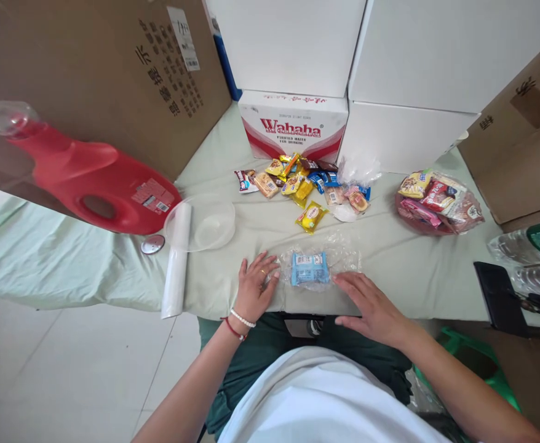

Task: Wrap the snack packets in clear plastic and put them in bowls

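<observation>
- Blue packet (pixel 309 269): lies flat on a sheet of clear plastic film (pixel 347 249), near the front edge of the table (pixel 385 243), between the two hands. Neither hand touches the packet.
- Left hand (pixel 255 284): released, grasping nothing. Palm faces down; fingers are extended, slightly spread, and directed away from the body. The thumb is angled toward the packet. Fingertips are at the left margin of the film; whether they press on it cannot be determined.
- Left forearm: enters from the lower left and runs diagonally up to the wrist, which carries a white beaded bracelet (pixel 243 318) and a red cord (pixel 234 330). A ring (pixel 263 271) is fitted on one finger.
- Right hand (pixel 366 307): released, grasping nothing. Fingers are together, gently bent, and directed toward the packet from the right. The thumb is held apart below them, leaving an unoccupied gap. Contact with the film cannot be confirmed.
- Right forearm: enters from the lower right and slopes up and leftward; the wrist is near the front table edge.
- Adjacent items: a clear plastic bowl (pixel 226 224) overlaps a white roll (pixel 174 289) to the left of the left hand. A yellow packet (pixel 311 216) lies just beyond the film, in front of a pile of wrapped snacks (pixel 293 181).
</observation>
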`<state>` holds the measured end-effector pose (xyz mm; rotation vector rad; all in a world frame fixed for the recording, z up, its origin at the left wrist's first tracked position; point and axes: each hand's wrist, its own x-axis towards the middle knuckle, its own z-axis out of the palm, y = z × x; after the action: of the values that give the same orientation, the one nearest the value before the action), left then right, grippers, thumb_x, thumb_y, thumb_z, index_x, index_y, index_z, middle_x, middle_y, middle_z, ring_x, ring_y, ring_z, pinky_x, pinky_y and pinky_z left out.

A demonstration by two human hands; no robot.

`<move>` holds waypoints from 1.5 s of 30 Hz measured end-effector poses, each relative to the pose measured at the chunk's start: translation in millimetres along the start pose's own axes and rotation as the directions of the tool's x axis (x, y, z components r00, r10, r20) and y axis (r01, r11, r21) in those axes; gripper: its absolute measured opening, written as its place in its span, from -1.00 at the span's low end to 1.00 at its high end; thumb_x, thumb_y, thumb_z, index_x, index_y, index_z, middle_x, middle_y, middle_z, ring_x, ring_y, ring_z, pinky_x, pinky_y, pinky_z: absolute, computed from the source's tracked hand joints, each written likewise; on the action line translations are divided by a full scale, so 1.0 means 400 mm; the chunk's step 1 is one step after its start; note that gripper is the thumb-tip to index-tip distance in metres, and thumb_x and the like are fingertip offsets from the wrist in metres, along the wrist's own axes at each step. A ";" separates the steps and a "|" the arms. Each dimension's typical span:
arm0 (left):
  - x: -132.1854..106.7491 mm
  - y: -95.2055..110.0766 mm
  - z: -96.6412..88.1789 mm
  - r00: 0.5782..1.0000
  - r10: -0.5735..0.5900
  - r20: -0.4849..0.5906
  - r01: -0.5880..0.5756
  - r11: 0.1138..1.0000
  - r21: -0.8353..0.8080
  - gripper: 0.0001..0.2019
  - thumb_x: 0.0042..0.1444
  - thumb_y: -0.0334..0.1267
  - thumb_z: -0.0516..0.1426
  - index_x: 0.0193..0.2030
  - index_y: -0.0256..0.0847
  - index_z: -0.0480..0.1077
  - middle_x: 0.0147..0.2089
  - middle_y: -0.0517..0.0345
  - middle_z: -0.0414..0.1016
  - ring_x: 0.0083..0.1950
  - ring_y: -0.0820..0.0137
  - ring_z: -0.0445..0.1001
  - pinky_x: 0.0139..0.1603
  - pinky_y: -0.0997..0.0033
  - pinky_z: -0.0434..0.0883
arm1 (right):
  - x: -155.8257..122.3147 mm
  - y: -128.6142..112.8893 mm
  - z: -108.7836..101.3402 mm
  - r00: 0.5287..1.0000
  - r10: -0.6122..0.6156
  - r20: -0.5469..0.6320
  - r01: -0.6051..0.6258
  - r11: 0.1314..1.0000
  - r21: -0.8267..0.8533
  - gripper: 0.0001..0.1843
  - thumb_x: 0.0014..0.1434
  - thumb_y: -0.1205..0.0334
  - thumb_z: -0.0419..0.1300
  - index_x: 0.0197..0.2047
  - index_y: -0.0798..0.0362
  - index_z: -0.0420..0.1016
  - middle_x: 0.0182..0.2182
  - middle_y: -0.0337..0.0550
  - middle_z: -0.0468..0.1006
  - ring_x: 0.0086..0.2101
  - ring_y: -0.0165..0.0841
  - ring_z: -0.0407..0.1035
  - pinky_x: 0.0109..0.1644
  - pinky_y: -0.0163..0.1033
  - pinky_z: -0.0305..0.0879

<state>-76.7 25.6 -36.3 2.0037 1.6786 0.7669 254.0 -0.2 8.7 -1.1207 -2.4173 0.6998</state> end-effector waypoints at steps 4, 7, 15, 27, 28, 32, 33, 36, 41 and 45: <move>0.020 -0.005 0.011 0.996 -0.082 -0.032 0.082 0.996 0.019 -0.69 0.40 -0.09 0.00 -0.08 -0.05 0.58 0.20 0.04 0.61 0.45 0.07 0.34 0.48 -0.45 -0.07 | 0.008 0.038 0.028 0.972 0.191 -0.133 -0.175 0.976 0.128 -0.60 0.47 0.17 -0.01 0.30 -0.14 0.38 -0.13 -0.08 0.65 -0.16 -0.21 0.57 0.00 0.00 0.57; 0.052 -0.013 0.019 0.982 -0.149 -0.114 0.153 0.988 0.027 -0.70 0.36 -0.11 0.03 -0.26 -0.09 0.55 0.10 0.03 0.66 0.41 0.03 0.36 0.46 -0.41 0.05 | 0.049 0.071 -0.012 0.939 0.275 -0.205 -0.264 0.961 0.080 -0.63 0.44 0.12 0.04 0.22 -0.04 0.46 -0.10 -0.03 0.64 -0.14 -0.17 0.54 0.00 0.01 0.55; 0.003 0.057 -0.039 0.766 -0.076 -0.638 0.222 0.963 0.151 -0.76 0.31 -0.14 0.12 -0.01 -0.22 0.45 0.00 -0.18 0.50 0.17 0.04 0.44 0.27 -0.17 0.33 | 0.253 0.131 -0.089 0.994 0.039 -0.107 -0.057 0.982 -0.177 -0.57 0.31 0.16 0.24 0.22 0.01 0.51 0.10 0.07 0.53 0.09 -0.01 0.31 0.21 0.17 0.34; -0.012 0.192 0.070 0.929 0.360 0.085 -0.370 0.902 0.221 -0.59 0.34 -0.37 0.02 0.27 -0.13 0.44 0.27 -0.05 0.55 0.21 0.14 0.50 0.09 0.05 0.40 | 0.496 0.098 -0.043 0.956 0.074 0.283 -0.044 0.993 -0.111 -0.73 0.40 0.26 0.06 -0.21 0.10 0.59 -0.33 -0.09 0.62 -0.27 -0.29 0.41 -0.12 -0.26 0.23; 0.006 0.189 0.077 0.936 0.337 0.102 -0.352 0.903 0.247 -0.59 0.34 -0.37 0.03 0.28 -0.14 0.44 0.30 -0.06 0.53 0.19 0.14 0.51 0.06 0.05 0.40 | 0.504 0.098 -0.049 0.945 0.125 0.303 -0.102 0.991 -0.091 -0.71 0.40 0.25 0.04 -0.24 0.10 0.58 -0.37 -0.12 0.62 -0.31 -0.32 0.40 -0.16 -0.28 0.21; 0.048 0.175 0.084 0.935 0.319 0.152 -0.350 0.894 0.278 -0.60 0.34 -0.38 0.02 0.25 -0.17 0.45 0.30 -0.05 0.53 0.10 0.15 0.52 -0.02 0.06 0.40 | 0.515 0.119 -0.071 0.901 0.156 0.406 -0.211 0.973 0.095 -0.60 0.44 0.10 0.00 -0.26 0.12 0.56 -0.36 -0.16 0.64 -0.31 -0.37 0.41 -0.16 -0.32 0.21; 0.053 0.172 0.084 0.934 0.320 0.159 -0.353 0.896 0.271 -0.60 0.34 -0.37 0.02 0.25 -0.16 0.46 0.30 -0.05 0.53 0.10 0.15 0.51 -0.01 0.07 0.40 | 0.513 0.128 -0.076 0.896 0.131 0.425 -0.203 0.971 0.129 -0.60 0.42 0.02 0.05 -0.20 0.13 0.58 -0.33 -0.17 0.64 -0.30 -0.37 0.41 -0.16 -0.32 0.22; 0.062 0.165 0.084 0.943 0.292 0.163 -0.326 0.910 0.256 -0.58 0.35 -0.37 -0.01 0.26 -0.11 0.45 0.31 -0.04 0.52 0.11 0.14 0.50 0.00 0.06 0.41 | 0.503 0.145 -0.085 0.877 0.116 0.467 -0.169 0.983 0.072 -0.59 0.25 -0.03 0.27 0.00 0.12 0.59 -0.33 -0.23 0.60 -0.34 -0.37 0.39 -0.23 -0.33 0.20; 0.063 0.169 0.092 0.957 0.245 0.155 -0.282 0.909 0.306 -0.58 0.37 -0.35 -0.01 0.27 -0.06 0.47 0.32 0.00 0.52 0.07 0.13 0.50 -0.01 0.05 0.40 | 0.478 0.093 -0.084 0.899 0.140 0.415 -0.031 0.966 -0.258 -0.79 0.33 0.23 0.16 -0.19 0.11 0.62 -0.29 -0.07 0.60 -0.30 -0.29 0.43 -0.22 -0.26 0.17; 0.053 0.177 0.100 0.966 0.229 0.122 -0.258 0.907 0.333 -0.60 0.38 -0.34 -0.02 0.23 -0.09 0.50 0.31 0.00 0.53 0.03 0.15 0.52 -0.07 0.10 0.44 | 0.425 0.002 -0.062 0.921 0.181 0.345 0.019 0.864 -0.503 -0.74 0.39 0.27 0.06 -0.07 0.09 0.58 -0.10 0.08 0.57 -0.29 -0.21 0.48 -0.28 -0.20 0.15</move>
<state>5.0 34.5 -19.2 2.4882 1.6247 0.4823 164.3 140.2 50.4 -1.3945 -3.0159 0.3354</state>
